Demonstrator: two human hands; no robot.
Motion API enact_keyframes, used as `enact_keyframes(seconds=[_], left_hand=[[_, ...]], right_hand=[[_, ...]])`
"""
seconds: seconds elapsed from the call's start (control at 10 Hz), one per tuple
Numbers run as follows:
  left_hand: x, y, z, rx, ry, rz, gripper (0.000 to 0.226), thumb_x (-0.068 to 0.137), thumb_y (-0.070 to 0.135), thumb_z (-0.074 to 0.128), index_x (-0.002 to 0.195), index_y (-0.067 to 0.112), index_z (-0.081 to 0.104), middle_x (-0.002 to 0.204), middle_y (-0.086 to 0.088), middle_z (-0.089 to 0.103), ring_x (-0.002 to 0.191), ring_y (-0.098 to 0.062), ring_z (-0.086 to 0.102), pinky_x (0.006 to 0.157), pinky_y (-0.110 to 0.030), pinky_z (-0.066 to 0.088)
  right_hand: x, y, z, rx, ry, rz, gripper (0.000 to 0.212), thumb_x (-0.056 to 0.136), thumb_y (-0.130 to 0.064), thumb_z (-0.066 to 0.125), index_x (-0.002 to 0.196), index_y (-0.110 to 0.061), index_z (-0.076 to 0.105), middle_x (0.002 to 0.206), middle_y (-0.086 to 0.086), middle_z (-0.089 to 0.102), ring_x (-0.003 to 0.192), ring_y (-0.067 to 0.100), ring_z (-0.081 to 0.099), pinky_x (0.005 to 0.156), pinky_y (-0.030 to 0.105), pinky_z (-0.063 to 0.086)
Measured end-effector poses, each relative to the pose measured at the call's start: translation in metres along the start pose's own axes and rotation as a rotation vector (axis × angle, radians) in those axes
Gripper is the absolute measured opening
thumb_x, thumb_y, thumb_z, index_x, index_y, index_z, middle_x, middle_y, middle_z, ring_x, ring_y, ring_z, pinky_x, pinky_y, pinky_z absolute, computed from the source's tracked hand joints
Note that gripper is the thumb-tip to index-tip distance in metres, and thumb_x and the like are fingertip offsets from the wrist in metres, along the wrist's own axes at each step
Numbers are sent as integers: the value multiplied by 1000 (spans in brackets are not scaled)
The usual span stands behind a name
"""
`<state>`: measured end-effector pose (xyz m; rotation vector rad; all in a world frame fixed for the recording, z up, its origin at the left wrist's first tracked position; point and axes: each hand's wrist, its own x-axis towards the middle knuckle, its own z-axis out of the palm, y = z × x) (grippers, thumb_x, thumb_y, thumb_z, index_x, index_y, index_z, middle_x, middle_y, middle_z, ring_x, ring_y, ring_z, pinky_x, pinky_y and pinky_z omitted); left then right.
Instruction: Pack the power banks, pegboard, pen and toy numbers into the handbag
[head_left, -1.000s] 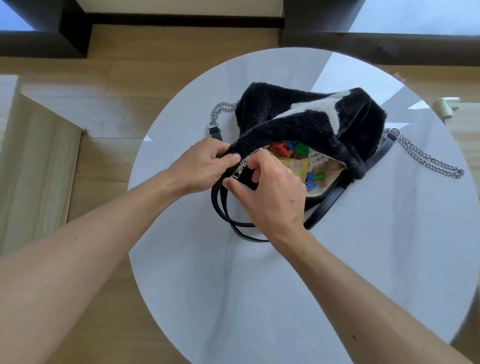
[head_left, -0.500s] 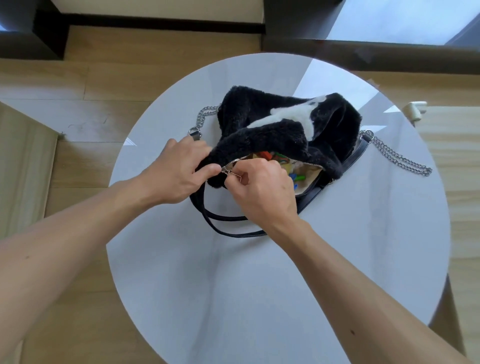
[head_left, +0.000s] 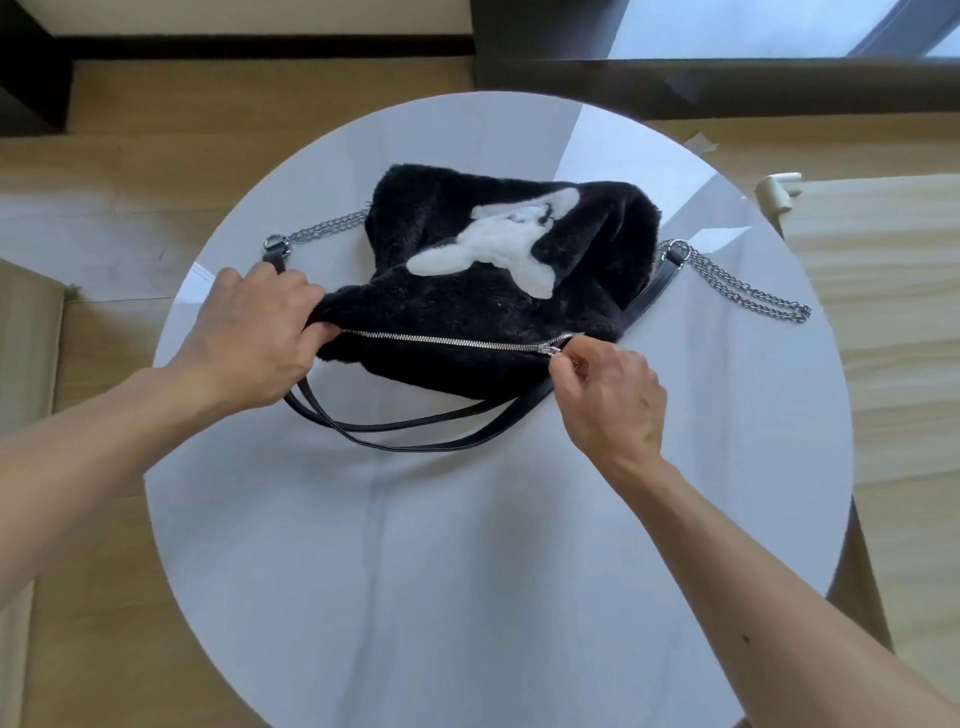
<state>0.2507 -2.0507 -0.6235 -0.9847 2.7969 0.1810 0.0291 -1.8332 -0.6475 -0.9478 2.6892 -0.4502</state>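
The handbag (head_left: 498, 291), black fur with a white patch, lies on its side on the round table (head_left: 415, 571), opening toward the person. No power bank, pegboard, pen or toy number is in sight, so they are judged to be inside. The zip (head_left: 447, 340) is closed along most of its length. A short stretch at the right end is not yet closed. The left hand (head_left: 254, 338) grips the fur at the zip's left end, fingers curled round it. The right hand (head_left: 608, 400) pinches the zip pull (head_left: 555, 349) between thumb and fingertip. Risks noted:

- The long pile lies close against the teeth and could be drawn into the slider and jam it.
- If the left grip slackens, the bag would slide with the pull instead of closing.
- A bulge from the contents could hold the last teeth apart.
- The chain (head_left: 748, 291) lies near the table's right edge and could slip over it.
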Motion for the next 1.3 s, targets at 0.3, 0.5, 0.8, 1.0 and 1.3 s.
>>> enact_keyframes(seconds=[0.3,0.5,0.8,1.0,1.3], left_hand=[[2,13,16,79,-84,-117,26,88,32,67,92,7,64,90,-15,59,90,-39,54,78,-49,41],[4,41,12,-114,27,20,93,69,33,76,151,16,34,147,-18,38,125,-42,42,99,-57,42],[5,77,33,-54,-99,62,81,85,36,74,154,22,35,160,-13,32,138,-36,39,104,-54,43],[6,78,38,-9,-157,81,83,88,38,69,157,24,26,162,-14,26,143,-34,32,110,-49,39],[-8,72,10,-95,-135,40,80,89,37,65,157,15,27,161,-16,26,148,-34,25,120,-47,27]], right_hand=[[7,34,-1,8,-72,-67,37,87,-47,52,67,-17,55,61,-2,57,63,25,55,56,34,42],[38,58,-11,11,-30,-383,60,79,-30,70,136,-24,51,132,0,49,117,24,48,94,36,44],[57,62,-20,-134,9,-470,28,79,2,61,102,-14,64,97,3,59,90,28,54,79,35,38],[29,71,-8,-225,-130,-384,36,80,1,55,111,-15,62,108,3,55,102,27,50,87,39,42],[16,57,-34,-191,-201,-291,44,85,-14,60,129,-16,53,115,4,53,105,28,52,94,36,40]])
